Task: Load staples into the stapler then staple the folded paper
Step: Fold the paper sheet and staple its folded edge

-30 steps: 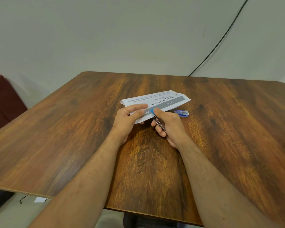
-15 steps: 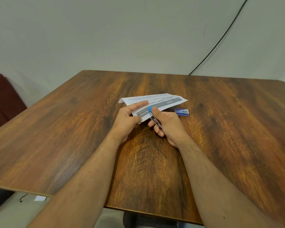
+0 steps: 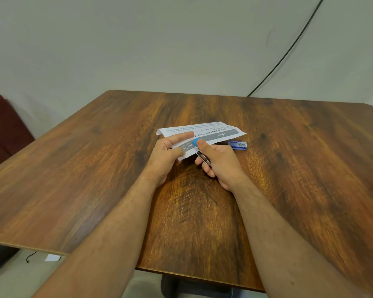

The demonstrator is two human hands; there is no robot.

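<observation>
At the far left edge a dark red upholstered seat (image 3: 2,130) stands beside the brown wood-grain table (image 3: 95,179), and below the table's near left corner one small white scrap of paper (image 3: 52,257) lies on the floor next to a short black cord end (image 3: 29,257).

Two bare forearms reach in from the bottom. The left hand (image 3: 165,157) grasps the near left end of the one white folded paper sheet with a grey printed band (image 3: 211,133): its forefinger lies straight along the top face and its thumb presses the sheet from the near side, so the paper is pinched between them. The sheet is held over the middle of the table, its far end pointing right; whether that end rests on the wood cannot be told.

The right hand (image 3: 221,163) grasps the one small stapler with a blue head and thin metal body (image 3: 199,150), fingers curled under the metal part and thumb pressed on the blue tip. The stapler's head sits at the near edge of the paper, right beside the left hand's thumb.

Just right of the right hand, one small blue staple box (image 3: 237,145) lies flat on the table, close to the paper's right end and not touched by either hand.

One thin black cable (image 3: 289,48) runs down the pale wall at the upper right to the table's far edge.
</observation>
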